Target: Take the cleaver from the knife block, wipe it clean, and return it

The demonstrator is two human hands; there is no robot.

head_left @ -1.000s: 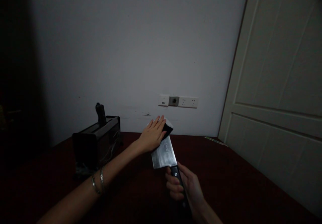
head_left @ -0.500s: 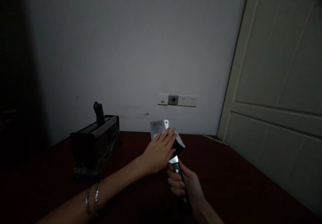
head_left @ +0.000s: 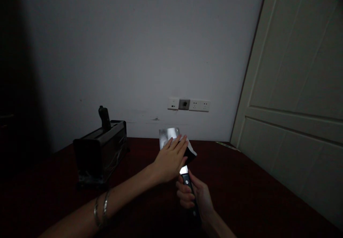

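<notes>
Two hands on one cleaver (head_left: pixel 168 138), held above the dark red tabletop (head_left: pixel 241 188). Right hand (head_left: pixel 193 195) is wrapped tight around the black handle, blade pointing away toward the wall. Left hand (head_left: pixel 170 157) lies flat with fingers together and extended, pressing a cloth (head_left: pixel 190 151) (white with a dark patch) against the flat of the blade; it closes on nothing, it only presses. Only the far corner of the blade and a sliver near the handle show past the hand. Bracelets (head_left: pixel 99 209) on the left wrist.

Risks, as judged:
- Which long side carries the edge cannot be told in this dim light. If the left palm slides sideways off the flat, fingers could cross the edge. Cause: a flat, ungripped press on smooth steel.
- Cloth is pinned by pressure only; part of it sticks out to the right of the fingers. A bunching fold could leave bare skin on the metal.
- Cleaver is carried in the air by one hand alone. A firm push from the left could twist the handle in the right grip.
- Poor lighting makes all of these harder to catch.

Against the earlier frames: one second ago the left hand and cloth sat at the far tip, with most of the blade bare near the handle. Half a second ago they had come back over the middle. Now much the same placement, slightly closer to the handle. Right grip unchanged. Knife block (head_left: pixel 100 150) at left, with one handle standing in it, has not moved.
</notes>
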